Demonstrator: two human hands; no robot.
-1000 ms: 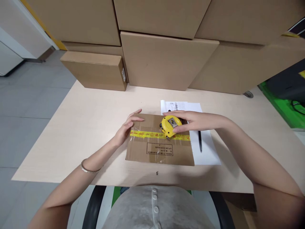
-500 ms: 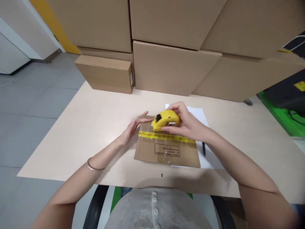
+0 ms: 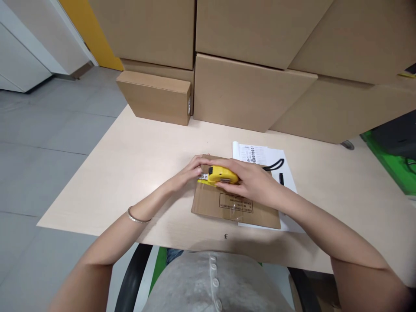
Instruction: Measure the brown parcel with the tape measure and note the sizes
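Observation:
A yellow tape measure (image 3: 224,174) with a black button lies low over the cardboard box (image 3: 208,203), and my right hand (image 3: 251,180) is closed around its case. A short length of white tape blade (image 3: 203,177) shows at its left end. There my left hand (image 3: 191,169) has its thumb and fingers at the blade's tip, by the box's left edge. A black wrist strap (image 3: 275,165) loops out past my right hand. The box lies flat, with a printed black frame on top; my hands and the tape measure cover most of its yellow sealing tape.
White printed papers (image 3: 260,151) stick out from under the box on the table (image 3: 156,143). A black pen (image 3: 281,179) lies on them. Behind stand stacked large cartons (image 3: 240,95) and a smaller carton (image 3: 159,99). Chair armrests flank me.
My right hand has lowered the tape measure and turned it level. A bit of blade now shows out of it. My left thumb has come in to the blade's end; the view has shifted slightly.

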